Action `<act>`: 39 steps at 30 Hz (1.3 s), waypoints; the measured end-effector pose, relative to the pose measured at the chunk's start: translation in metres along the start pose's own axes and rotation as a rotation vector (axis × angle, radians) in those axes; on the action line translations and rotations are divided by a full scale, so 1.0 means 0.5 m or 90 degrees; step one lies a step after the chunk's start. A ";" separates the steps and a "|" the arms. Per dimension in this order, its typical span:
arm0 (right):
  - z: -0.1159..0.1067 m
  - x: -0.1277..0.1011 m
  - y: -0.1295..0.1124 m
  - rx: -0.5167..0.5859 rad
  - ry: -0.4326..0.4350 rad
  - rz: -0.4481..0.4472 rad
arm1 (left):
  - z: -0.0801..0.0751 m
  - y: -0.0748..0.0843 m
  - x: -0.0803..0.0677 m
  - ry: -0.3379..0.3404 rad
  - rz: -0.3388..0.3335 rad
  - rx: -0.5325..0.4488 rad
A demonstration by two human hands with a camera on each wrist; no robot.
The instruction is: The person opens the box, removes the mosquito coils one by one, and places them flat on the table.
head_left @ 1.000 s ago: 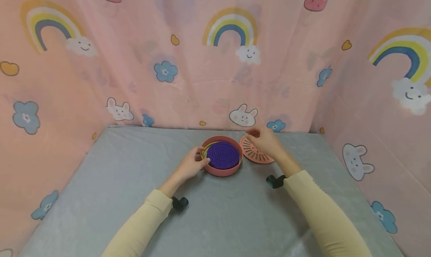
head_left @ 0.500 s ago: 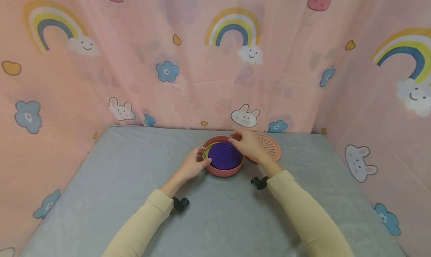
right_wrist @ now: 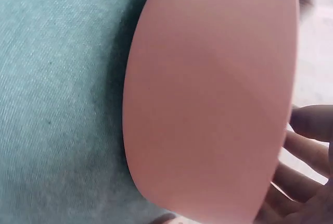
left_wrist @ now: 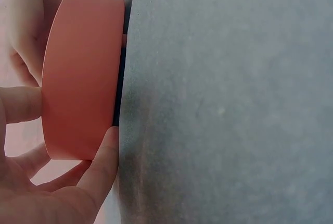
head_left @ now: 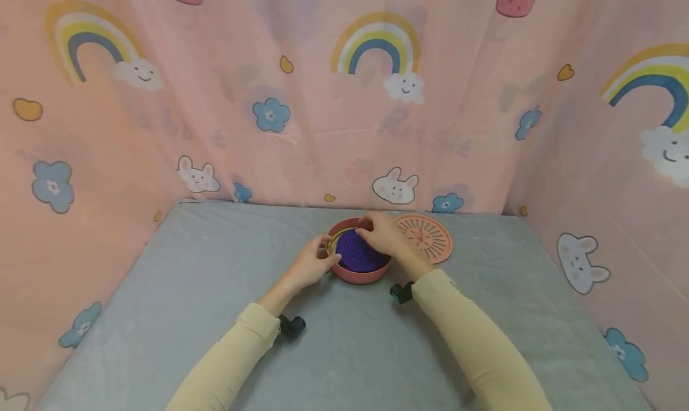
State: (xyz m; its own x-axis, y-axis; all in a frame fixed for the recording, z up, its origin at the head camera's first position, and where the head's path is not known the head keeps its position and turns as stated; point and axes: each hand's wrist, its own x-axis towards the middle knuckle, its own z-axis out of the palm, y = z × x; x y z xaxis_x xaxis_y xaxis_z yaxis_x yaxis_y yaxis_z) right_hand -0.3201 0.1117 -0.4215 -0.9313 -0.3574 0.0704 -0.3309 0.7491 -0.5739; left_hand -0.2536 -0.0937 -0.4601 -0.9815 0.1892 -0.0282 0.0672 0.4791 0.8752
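Observation:
A round pink box (head_left: 360,277) sits near the far side of the table. Inside it lies a purple round mat (head_left: 355,253) with spiral grooves, and a yellow edge shows beside it. At the box's left side my left hand (head_left: 308,265) holds the rim, the thumb near the purple mat. The left wrist view has these fingers against the box's outer wall (left_wrist: 83,78). My right hand (head_left: 386,237) reaches over the box's far right part, fingertips above or on the purple mat; contact cannot be told. In the right wrist view the box wall (right_wrist: 208,94) hides part of its fingers.
Just right of the box, a pink round mat (head_left: 433,237) with radiating slots lies flat on the grey cloth-covered table (head_left: 344,351). A pink patterned curtain (head_left: 301,154) hangs behind the table and on both sides.
My right hand has moved left from over the slotted pink mat to over the purple mat, uncovering the slotted one. The left hand stays on the box.

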 end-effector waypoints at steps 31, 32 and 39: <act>0.022 0.004 -0.012 -0.083 -0.060 0.016 | 0.001 0.003 -0.001 -0.006 -0.008 -0.013; 0.022 0.003 -0.012 -0.082 -0.060 0.016 | 0.001 0.002 -0.001 -0.005 -0.007 -0.012; 0.021 0.004 -0.005 -0.078 -0.043 -0.007 | 0.002 0.002 -0.001 0.000 -0.009 -0.011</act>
State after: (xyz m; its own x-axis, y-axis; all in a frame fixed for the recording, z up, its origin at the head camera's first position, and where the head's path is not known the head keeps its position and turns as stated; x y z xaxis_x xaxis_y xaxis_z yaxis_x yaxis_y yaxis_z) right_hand -0.3195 0.1033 -0.4284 -0.9163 -0.4000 0.0186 -0.3614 0.8061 -0.4687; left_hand -0.2528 -0.0924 -0.4599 -0.9825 0.1820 -0.0406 0.0499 0.4663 0.8832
